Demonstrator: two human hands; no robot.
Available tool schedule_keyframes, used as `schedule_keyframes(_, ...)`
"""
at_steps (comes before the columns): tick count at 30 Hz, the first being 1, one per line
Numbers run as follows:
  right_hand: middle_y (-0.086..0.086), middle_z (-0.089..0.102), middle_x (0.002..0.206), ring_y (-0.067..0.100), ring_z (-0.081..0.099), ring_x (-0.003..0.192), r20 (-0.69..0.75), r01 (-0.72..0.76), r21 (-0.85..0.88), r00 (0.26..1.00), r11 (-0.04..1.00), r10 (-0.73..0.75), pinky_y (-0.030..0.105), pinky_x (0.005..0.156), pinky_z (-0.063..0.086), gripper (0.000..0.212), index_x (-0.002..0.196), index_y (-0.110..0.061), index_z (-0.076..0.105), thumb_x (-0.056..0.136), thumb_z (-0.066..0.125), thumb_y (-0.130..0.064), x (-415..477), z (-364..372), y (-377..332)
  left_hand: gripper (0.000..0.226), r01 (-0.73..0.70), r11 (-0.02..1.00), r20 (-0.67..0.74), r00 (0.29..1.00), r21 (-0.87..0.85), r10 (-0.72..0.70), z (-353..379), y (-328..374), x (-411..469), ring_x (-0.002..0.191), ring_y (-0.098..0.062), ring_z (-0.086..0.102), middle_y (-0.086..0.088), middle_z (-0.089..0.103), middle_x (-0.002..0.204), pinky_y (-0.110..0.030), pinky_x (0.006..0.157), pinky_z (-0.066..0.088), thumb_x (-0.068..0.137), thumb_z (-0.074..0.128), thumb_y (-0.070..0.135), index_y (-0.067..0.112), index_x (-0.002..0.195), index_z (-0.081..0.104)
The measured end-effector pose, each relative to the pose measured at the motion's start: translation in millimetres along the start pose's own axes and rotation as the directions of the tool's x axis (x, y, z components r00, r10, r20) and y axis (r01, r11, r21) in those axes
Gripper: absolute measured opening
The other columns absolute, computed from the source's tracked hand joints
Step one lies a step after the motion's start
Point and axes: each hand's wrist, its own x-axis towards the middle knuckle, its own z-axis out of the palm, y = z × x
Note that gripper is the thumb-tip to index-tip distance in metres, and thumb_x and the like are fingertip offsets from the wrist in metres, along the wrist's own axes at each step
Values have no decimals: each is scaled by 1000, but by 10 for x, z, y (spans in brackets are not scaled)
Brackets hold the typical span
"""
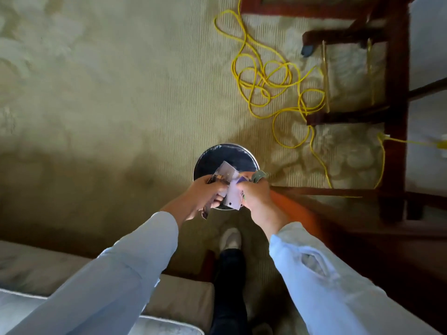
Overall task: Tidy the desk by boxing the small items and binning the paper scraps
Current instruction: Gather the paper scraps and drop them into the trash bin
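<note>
Two hands are over the bin, both loaded. My left hand (205, 193) is clenched round a crumpled bundle of white, grey and purple paper scraps (231, 187). My right hand (256, 198) grips the same bundle from the other side. The bundle hangs above the near half of the round metal-rimmed waste bin with a dark liner (225, 157), which stands on the pale patterned carpet (108, 93).

Risks, left to right:
- A dark strip of paper (205, 213) dangles below the left hand, seemingly outside the near rim. If I let go here, I judge it lands on the carpet.
- The bin mouth is small and the hands sit toward its near edge, so a loose drop could scatter pieces over the rim.
- My pale shoe (231, 238) is close to the bin, and a step forward could knock it.
- A greenish scrap (260, 176) pokes out past the right hand near the right rim and could fall outside.
- The loose yellow cable (266, 81) coiled on the floor to the right could catch a foot.

Hard to read:
- The near rim is covered by the hands.
- I cannot tell what lies inside the dark liner.
- The orange smear (290, 204) by the right wrist is too blurred to name.
- The dark wooden furniture frame (394, 93) is cut off at the right edge.
- The desk top, the box and the small items are out of view.
</note>
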Motion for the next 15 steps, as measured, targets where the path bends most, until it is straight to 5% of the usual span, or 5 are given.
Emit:
schedule_keyframes(4, -1, 53, 74, 23, 54, 83, -45, -36, -20, 998, 999, 35, 31, 79, 44, 16, 87, -12, 53, 88, 54, 4, 459, 147, 217, 3, 33, 999, -51, 998, -2, -34, -57, -228, 576, 78, -25, 59, -16, 62, 85, -29, 71, 52, 92, 58, 9, 8, 91, 61)
schedule_keyframes(7, 0, 54, 79, 27, 57, 94, -32, -87, 4, 996, 996, 87, 31, 86, 44, 12, 95, -9, 55, 90, 54, 1, 693, 206, 303, 17, 49, 994, -66, 996, -94, -56, -95, -365, 888, 94, -30, 63, -20, 67, 105, -45, 93, 53, 90, 59, 14, 6, 104, 64)
schedule_keyframes(9, 5, 59, 94, 31, 59, 108, 74, -133, -42, 988, 990, 135, 36, 93, 48, 25, 111, -7, 56, 88, 60, 0, 704, 195, 300, 33, 83, 990, -97, 991, -116, -95, -119, -414, 1030, 107, -28, 62, -11, 68, 114, -47, 100, 49, 84, 64, 31, 12, 112, 65)
schedule_keyframes(12, 7, 48, 136, 29, 46, 129, 258, -151, -203, 945, 968, 201, 35, 95, 43, 67, 145, -15, 29, 88, 64, -8, 594, 67, 225, 58, 157, 967, -119, 976, -198, -183, -111, -415, 1076, 122, -18, 50, 7, 57, 128, -37, 102, 37, 78, 60, 58, 23, 123, 61)
schedule_keyframes(15, 7, 37, 150, 27, 39, 136, 271, -147, -152, 945, 977, 184, 28, 93, 39, 65, 150, -19, 24, 94, 56, -10, 574, 2, 224, 55, 155, 950, -156, 967, -270, -202, -82, -394, 1017, 135, -18, 36, 4, 46, 140, -38, 107, 27, 95, 44, 54, 24, 141, 44)
